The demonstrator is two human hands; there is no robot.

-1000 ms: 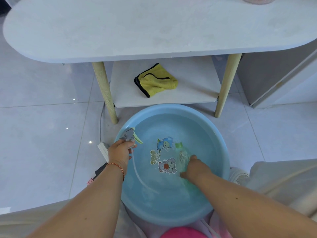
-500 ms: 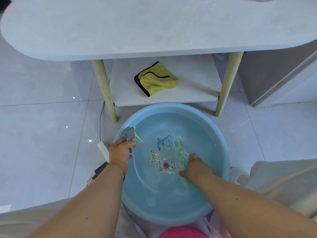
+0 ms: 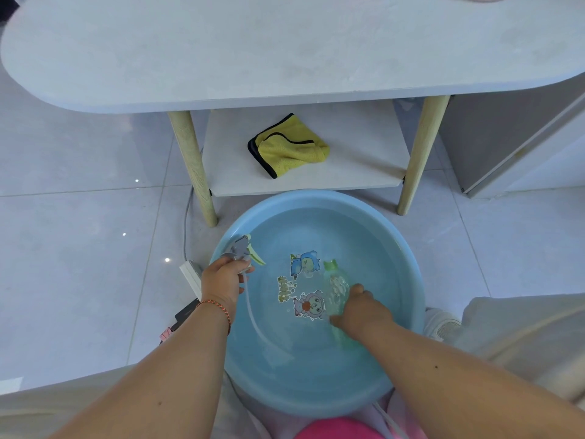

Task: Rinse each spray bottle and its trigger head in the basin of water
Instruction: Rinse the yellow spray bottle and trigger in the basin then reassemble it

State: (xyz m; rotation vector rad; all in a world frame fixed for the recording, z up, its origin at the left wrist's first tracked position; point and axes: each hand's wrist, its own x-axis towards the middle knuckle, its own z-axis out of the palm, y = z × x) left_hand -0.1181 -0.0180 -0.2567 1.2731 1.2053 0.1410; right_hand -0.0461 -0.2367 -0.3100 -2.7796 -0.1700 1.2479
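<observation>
A light blue basin (image 3: 408, 261) full of water stands on the floor in front of me, with cartoon stickers on its bottom. My left hand (image 3: 223, 282) grips a grey trigger head (image 3: 240, 250) with a green lever at the basin's left rim; its clear tube (image 3: 253, 318) trails into the water. My right hand (image 3: 361, 312) holds a clear green-tinted spray bottle (image 3: 337, 285) lying under the water, its green neck pointing away from me.
A white oval table (image 3: 285, 49) with wooden legs (image 3: 194, 166) stands just beyond the basin. A yellow cloth (image 3: 289, 150) lies on its lower shelf. A white power strip (image 3: 191, 275) and cable lie on the floor left of the basin.
The bottle has slid a little away from me under the water with my right hand. My left hand holds the trigger head in about the same place.
</observation>
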